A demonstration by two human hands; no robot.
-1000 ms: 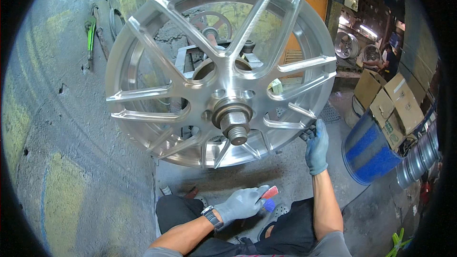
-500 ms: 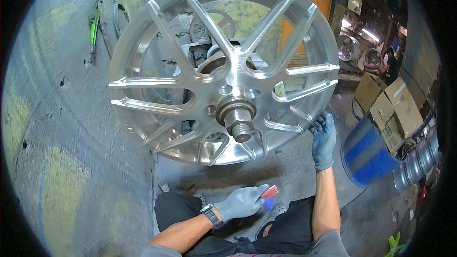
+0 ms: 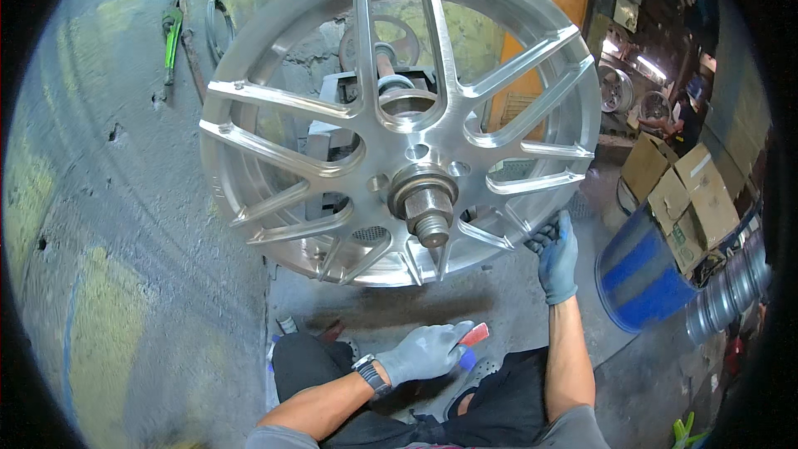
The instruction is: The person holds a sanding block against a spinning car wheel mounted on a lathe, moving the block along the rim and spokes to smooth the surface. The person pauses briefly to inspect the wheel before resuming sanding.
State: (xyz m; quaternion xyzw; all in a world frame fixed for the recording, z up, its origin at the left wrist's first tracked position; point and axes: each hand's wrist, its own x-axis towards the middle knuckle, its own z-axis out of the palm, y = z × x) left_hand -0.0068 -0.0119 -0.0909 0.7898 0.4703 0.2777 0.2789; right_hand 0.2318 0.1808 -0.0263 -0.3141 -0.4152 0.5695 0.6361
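Note:
A bare-metal alloy wheel (image 3: 486, 120), with paired spokes, faces me upright on a shaft, held by a large nut (image 3: 428, 206) at its hub. At its lower right edge, my right hand (image 3: 559, 259) in a grey glove has its fingers curled against the rim, thumb up. My left hand (image 3: 422, 354), also gloved, is low in front of my lap, away from the wheel. It is closed on a small red abrasive-looking pad (image 3: 475, 334), whose exact kind I cannot make out. Just below that pad shows a blue piece (image 3: 468, 358), partly hidden.
Right of the wheel stands a blue drum (image 3: 636, 270) topped with open cardboard boxes (image 3: 698, 191). Stacked metal rims (image 3: 730, 295) lie beside it. Green-handled pliers (image 3: 172, 37) hang on the left wall (image 3: 108, 199). A person (image 3: 690, 116) is in the far right background.
The wheel has turned clockwise, its upper spokes swinging to the right. My right hand has shifted slightly down and left along the rim. The left hand stays nearly still with the red pad.

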